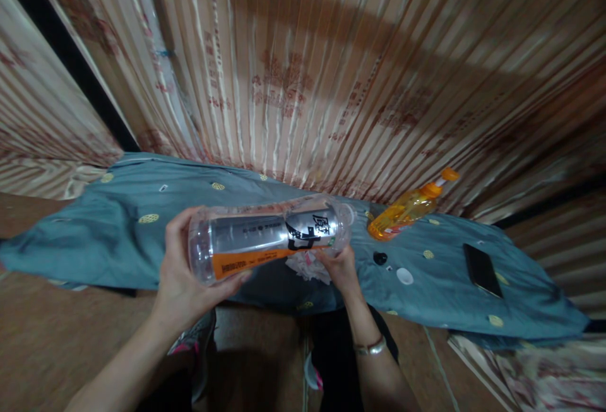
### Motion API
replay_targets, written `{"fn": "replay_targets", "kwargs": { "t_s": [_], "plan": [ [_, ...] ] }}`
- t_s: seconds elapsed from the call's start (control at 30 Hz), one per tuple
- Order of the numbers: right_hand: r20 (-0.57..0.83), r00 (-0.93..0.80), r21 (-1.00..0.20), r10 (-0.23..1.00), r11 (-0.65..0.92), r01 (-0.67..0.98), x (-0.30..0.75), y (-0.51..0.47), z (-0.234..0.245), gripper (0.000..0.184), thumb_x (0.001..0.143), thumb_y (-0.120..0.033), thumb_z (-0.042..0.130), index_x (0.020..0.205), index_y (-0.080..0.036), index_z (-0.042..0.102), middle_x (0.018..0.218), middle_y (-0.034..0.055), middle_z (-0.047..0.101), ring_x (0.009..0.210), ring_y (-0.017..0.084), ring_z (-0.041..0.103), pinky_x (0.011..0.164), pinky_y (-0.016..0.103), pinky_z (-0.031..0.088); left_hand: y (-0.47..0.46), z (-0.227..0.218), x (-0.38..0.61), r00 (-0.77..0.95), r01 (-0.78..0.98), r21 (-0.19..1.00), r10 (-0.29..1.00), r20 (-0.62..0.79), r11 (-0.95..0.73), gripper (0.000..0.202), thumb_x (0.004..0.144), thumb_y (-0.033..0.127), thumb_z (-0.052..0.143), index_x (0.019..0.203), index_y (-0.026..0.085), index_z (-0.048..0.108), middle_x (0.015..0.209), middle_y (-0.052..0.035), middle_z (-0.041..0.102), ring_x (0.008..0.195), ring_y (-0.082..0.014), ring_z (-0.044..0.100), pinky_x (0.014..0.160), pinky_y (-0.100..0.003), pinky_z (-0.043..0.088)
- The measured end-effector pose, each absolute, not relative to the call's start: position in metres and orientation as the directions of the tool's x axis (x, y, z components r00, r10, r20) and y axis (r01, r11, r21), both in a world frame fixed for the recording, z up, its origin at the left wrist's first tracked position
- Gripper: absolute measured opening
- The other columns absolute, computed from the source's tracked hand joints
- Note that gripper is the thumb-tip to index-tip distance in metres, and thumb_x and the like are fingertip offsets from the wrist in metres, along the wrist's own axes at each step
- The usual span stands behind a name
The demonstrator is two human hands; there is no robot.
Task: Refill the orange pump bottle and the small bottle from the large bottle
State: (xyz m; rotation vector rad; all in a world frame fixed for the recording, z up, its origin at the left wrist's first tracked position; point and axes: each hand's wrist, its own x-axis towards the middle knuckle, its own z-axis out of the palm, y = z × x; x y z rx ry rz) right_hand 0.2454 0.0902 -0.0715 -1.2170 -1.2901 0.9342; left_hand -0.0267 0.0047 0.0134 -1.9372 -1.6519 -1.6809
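Observation:
Held sideways in front of me is a clear plastic drink bottle point(265, 232) with a silver and orange label. My left hand point(182, 267) is wrapped round its base end, thumb along the underside. Near the neck end, my right hand point(339, 267) grips the bottle from below; some of its fingers are hidden behind it. The open-looking neck points right. Just beneath the bottle, a crumpled white tissue or plastic point(310, 268) shows beside my right hand; whether the hand touches it I cannot tell.
On the teal patterned cloth point(189, 182) lie an orange pump bottle point(402, 213), a black cap-like piece point(380, 258), a white round disc point(404, 276) and a black phone point(481, 270). A pleated, printed curtain point(293, 84) rises behind. My feet are on the brown floor point(255, 349).

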Motion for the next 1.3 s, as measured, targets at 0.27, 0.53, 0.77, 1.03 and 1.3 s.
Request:
{"fn": "replay_targets", "kwargs": {
  "t_s": [0.27, 0.53, 0.77, 1.03, 1.3],
  "plan": [
    [0.184, 0.08, -0.976, 0.98, 0.173, 0.128, 0.2438, 0.0899, -0.0679, 0.064, 0.06, -0.056, 0.086, 0.107, -0.018, 0.064, 0.106, 0.0143, 0.078, 0.094, 0.029, 0.074, 0.088, 0.043, 0.059, 0.004, 0.0143, -0.0265, -0.187, 0.746, 0.526, 0.63, 0.753, -0.408, 0.096, 0.062, 0.064, 0.08, 0.141, 0.021, 0.045, 0.123, -0.0141, 0.061, 0.107, -0.0338, 0.066, 0.085, -0.052, 0.058],
    [0.161, 0.07, -0.985, 0.985, 0.155, 0.081, 0.2448, 0.088, -0.065, 0.062, 0.061, -0.048, 0.088, 0.109, -0.017, 0.063, 0.103, 0.0122, 0.078, 0.09, 0.027, 0.073, 0.084, 0.042, 0.06, 0.0047, 0.0154, -0.0258, -0.17, 0.74, 0.518, 0.625, 0.762, -0.429, 0.096, 0.064, 0.064, 0.081, 0.142, 0.021, 0.044, 0.124, -0.014, 0.061, 0.107, -0.0326, 0.066, 0.084, -0.05, 0.059],
    [0.192, 0.058, -0.975, 0.98, 0.184, 0.122, 0.2472, 0.087, -0.0644, 0.056, 0.061, -0.047, 0.088, 0.103, -0.02, 0.063, 0.095, 0.0091, 0.078, 0.084, 0.026, 0.072, 0.08, 0.04, 0.06, 0.0046, 0.0158, -0.0252, -0.173, 0.736, 0.524, 0.629, 0.758, -0.429, 0.096, 0.064, 0.064, 0.08, 0.143, 0.023, 0.043, 0.123, -0.013, 0.061, 0.107, -0.033, 0.067, 0.085, -0.051, 0.06],
    [0.214, 0.086, -0.965, 0.973, 0.197, 0.171, 0.2483, 0.0877, -0.0666, 0.059, 0.058, -0.053, 0.089, 0.1, -0.021, 0.063, 0.091, 0.0096, 0.077, 0.081, 0.027, 0.071, 0.073, 0.042, 0.062, 0.0049, 0.0149, -0.0268, -0.162, 0.735, 0.516, 0.624, 0.765, -0.441, 0.096, 0.063, 0.062, 0.081, 0.142, 0.022, 0.044, 0.122, -0.014, 0.062, 0.107, -0.0334, 0.068, 0.085, -0.053, 0.06],
    [0.191, 0.092, -0.975, 0.977, 0.178, 0.133, 0.2469, 0.0873, -0.0667, 0.057, 0.057, -0.052, 0.09, 0.097, -0.021, 0.063, 0.088, 0.0096, 0.077, 0.078, 0.027, 0.071, 0.069, 0.042, 0.062, 0.0056, 0.0157, -0.0246, -0.152, 0.753, 0.491, 0.611, 0.777, -0.437, 0.096, 0.065, 0.064, 0.079, 0.143, 0.021, 0.043, 0.121, -0.0139, 0.062, 0.105, -0.0314, 0.068, 0.083, -0.049, 0.061]
  ]
}}
